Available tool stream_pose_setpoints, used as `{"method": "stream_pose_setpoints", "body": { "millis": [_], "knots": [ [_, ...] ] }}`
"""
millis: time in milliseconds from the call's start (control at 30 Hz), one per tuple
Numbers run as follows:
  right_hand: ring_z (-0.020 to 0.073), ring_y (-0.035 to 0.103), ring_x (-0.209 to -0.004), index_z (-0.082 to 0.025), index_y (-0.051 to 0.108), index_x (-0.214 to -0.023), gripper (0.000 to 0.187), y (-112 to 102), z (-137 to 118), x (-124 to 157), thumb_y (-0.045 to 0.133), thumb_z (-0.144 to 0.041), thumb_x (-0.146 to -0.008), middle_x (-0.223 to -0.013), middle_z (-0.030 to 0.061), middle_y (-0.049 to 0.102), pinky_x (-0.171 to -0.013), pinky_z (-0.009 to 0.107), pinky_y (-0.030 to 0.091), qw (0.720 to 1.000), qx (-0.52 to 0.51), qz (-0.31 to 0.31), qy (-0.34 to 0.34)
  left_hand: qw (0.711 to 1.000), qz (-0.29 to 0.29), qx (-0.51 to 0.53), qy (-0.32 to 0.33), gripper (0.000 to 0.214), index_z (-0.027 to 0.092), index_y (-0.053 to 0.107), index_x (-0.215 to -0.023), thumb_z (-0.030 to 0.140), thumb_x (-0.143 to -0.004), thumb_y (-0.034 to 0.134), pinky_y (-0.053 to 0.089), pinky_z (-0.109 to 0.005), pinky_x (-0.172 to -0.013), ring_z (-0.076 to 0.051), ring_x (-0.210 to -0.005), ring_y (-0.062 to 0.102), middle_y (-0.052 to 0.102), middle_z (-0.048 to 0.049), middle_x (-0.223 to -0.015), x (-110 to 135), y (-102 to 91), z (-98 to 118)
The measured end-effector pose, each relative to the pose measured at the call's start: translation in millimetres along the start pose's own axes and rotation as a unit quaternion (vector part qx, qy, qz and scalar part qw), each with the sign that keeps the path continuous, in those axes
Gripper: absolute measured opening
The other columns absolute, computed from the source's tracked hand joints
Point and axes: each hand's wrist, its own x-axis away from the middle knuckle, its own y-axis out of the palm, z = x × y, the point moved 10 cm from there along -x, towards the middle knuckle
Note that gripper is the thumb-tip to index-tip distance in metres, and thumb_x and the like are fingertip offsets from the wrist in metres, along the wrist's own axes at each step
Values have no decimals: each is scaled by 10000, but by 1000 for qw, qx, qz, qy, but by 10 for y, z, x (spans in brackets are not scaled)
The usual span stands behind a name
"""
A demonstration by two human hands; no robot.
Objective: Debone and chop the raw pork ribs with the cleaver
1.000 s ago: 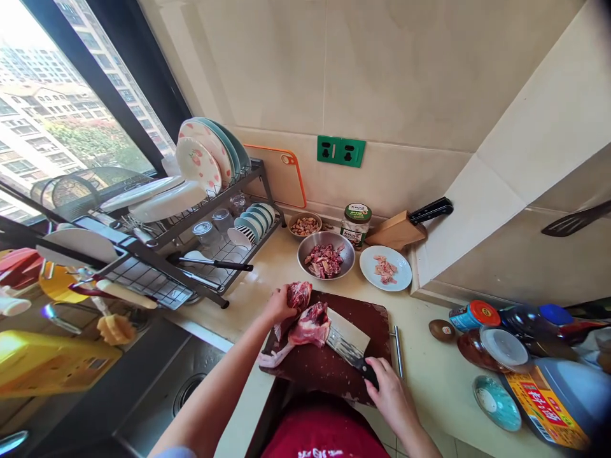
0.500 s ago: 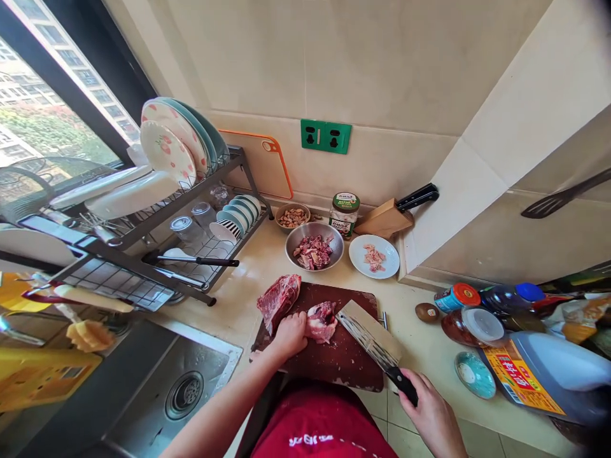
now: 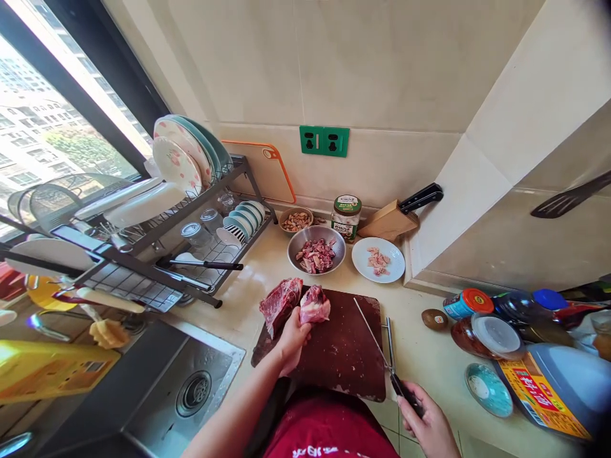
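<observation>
My left hand (image 3: 293,340) grips a chunk of raw meat (image 3: 316,305) by its near end, over the left part of the dark red cutting board (image 3: 344,356). A larger slab of raw meat (image 3: 280,304) lies beside it on the board's left corner. In my right hand (image 3: 421,410) is the black handle of a cleaver (image 3: 372,332). The cleaver's blade is turned edge-on above the right side of the board, apart from the meat. Small meat scraps dot the board.
Behind the board stand a metal bowl of cut meat (image 3: 316,250), a white plate with pale pieces (image 3: 379,260), a jar (image 3: 346,217) and a knife block (image 3: 389,221). A sink (image 3: 214,343) and dish rack (image 3: 186,254) are left; bottles and a teal dish (image 3: 488,389) right.
My left hand has lifted and turned the meat chunk, moving it slightly left and away from me. The cleaver has rotated from showing its flat side to edge-on. The view has shifted a little.
</observation>
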Motion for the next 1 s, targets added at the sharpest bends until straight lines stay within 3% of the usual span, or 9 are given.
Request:
{"method": "stream_pose_setpoints", "body": {
  "millis": [133,233,300,400,500,600,733,833,1000],
  "knots": [
    [89,457,-419,-185,510,-975,520,239,-35,60,485,-621,-694,-552,-60,497,-367,192,355,995,-52,-59,60,990,111,-85,21,233,172,400,-921,208,-717,509,388,-209,-591,-109,-659,516,536,0,-786,74,3,-1],
    [80,452,-420,-187,497,-1003,571,379,-48,107,484,-650,-669,-604,-53,507,-374,194,366,992,-54,-84,76,971,51,-235,15,322,157,443,-906,336,-687,599,404,-259,-647,-171,-756,558,576,-54,-855,73,26,-20],
    [80,448,-406,-182,484,-1042,608,456,-25,129,467,-661,-667,-600,-53,507,-374,199,367,992,-35,-94,81,945,1,-326,18,319,151,500,-834,445,-723,553,407,-289,-660,-199,-751,568,588,-70,-811,16,-11,35],
    [80,445,-395,-177,479,-1056,629,520,4,155,415,-677,-680,-589,-55,499,-367,198,357,993,3,-92,78,912,33,-402,73,333,138,546,-907,439,-780,484,412,-315,-747,-216,-854,562,582,-109,-919,-168,-153,357],
    [87,454,-398,-172,485,-1059,637,534,-22,201,376,-683,-695,-579,-53,492,-374,203,364,994,33,-79,74,893,-2,-426,143,423,191,524,-1087,400,-723,575,380,-346,-882,-233,-1045,494,489,-114,-1171,-340,10,597],
    [102,468,-411,-154,481,-1092,626,533,-137,270,362,-654,-734,-529,-56,470,-402,212,382,995,56,-61,52,874,-67,-466,120,497,244,566,-1065,429,-615,672,355,-435,-920,-310,-1144,410,380,-104,-1306,-392,215,485],
    [108,475,-418,-163,515,-1063,574,589,-275,345,338,-627,-775,-518,-50,467,-416,209,391,996,66,-48,25,880,-26,-464,98,421,252,573,-1062,337,-655,640,384,-442,-893,-331,-1172,376,223,-85,-1411,-302,178,372],
    [103,473,-406,-172,548,-1015,531,679,-309,365,335,-605,-793,-506,-50,466,-406,198,383,995,81,-60,17,887,-15,-439,146,209,215,631,-919,218,-738,526,348,-396,-950,-277,-1209,345,257,-69,-1396,-212,151,428],
    [103,464,-388,-169,555,-1002,508,734,-355,410,327,-579,-807,-490,-55,446,-383,192,369,994,97,-54,17,875,-61,-432,210,139,198,667,-763,199,-736,531,303,-378,-991,-252,-1196,332,349,-37,-1351,-82,171,476]
  ]
}}
